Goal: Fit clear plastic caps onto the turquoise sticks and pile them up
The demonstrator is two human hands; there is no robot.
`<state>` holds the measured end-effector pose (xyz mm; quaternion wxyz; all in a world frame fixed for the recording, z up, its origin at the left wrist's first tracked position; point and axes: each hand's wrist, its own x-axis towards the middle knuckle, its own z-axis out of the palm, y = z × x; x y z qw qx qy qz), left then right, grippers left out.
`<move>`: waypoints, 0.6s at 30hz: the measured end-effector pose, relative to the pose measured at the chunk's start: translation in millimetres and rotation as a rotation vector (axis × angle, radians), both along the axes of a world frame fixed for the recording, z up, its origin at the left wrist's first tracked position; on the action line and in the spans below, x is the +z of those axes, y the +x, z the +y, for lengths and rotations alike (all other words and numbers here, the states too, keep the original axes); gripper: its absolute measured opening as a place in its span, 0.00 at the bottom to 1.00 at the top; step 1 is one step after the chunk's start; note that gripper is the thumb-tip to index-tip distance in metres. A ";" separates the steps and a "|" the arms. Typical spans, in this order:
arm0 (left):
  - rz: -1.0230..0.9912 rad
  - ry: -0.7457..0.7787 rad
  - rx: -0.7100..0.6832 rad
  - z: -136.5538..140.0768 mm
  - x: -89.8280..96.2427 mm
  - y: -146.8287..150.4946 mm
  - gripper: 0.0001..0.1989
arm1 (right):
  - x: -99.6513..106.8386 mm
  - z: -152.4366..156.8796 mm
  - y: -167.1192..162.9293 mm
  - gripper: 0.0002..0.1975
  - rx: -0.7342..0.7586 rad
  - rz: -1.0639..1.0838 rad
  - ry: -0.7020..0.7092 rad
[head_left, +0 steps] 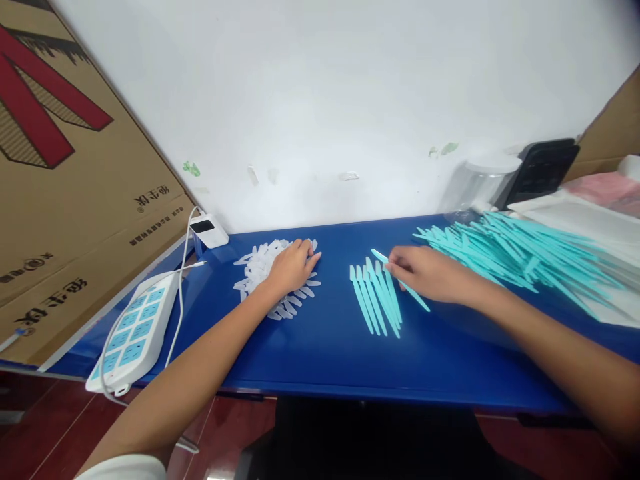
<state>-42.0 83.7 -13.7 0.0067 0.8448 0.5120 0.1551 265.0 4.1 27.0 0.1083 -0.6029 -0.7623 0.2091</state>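
Observation:
My left hand (291, 267) rests on a heap of small, translucent white plastic pieces (260, 267). Its fingers are bent and drawn together, and whatever they hold, if anything, is hidden. Between the thumb and fingers of my right hand (425, 272) is a slim teal plastic stick (416, 298), tilted just above the table. Beside it, to the left, several matching teal sticks (367, 300) lie side by side in a rough row, with their paler, narrow ends toward the wall.
A large pile of teal sticks (520, 257) covers the right of the blue table (300, 360). Behind it stand a lidded clear jar (487, 180) and a dark device (543, 170). A power strip (137, 330), cable, white gadget (210, 230) and cardboard box (90, 200) occupy the left.

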 end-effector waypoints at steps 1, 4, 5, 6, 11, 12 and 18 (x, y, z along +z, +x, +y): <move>-0.010 -0.016 -0.019 -0.5 1.0 0.0 0.16 | -1.2 0.8 1.0 0.13 0.003 0.006 0.009; -0.029 -0.008 -0.059 -1.5 3.5 -0.2 0.17 | -4.1 2.0 3.2 0.14 0.022 0.013 0.058; -0.039 0.009 -0.066 -1.6 4.3 -0.5 0.17 | -4.3 1.8 3.4 0.14 0.033 0.019 0.081; -0.056 0.025 -0.068 -1.7 5.1 -1.1 0.17 | -4.1 1.2 3.4 0.13 0.042 0.032 0.105; -0.367 -0.002 -0.077 -5.1 10.6 -2.5 0.14 | 3.1 -4.6 -1.2 0.14 0.092 0.182 0.181; -0.479 -0.045 -0.090 -6.8 11.8 -1.5 0.15 | 5.0 -5.9 -2.8 0.15 0.105 0.228 0.178; -0.983 -0.556 -0.193 -22.3 18.9 13.2 0.21 | 7.5 -9.1 -10.2 0.18 0.133 0.370 0.178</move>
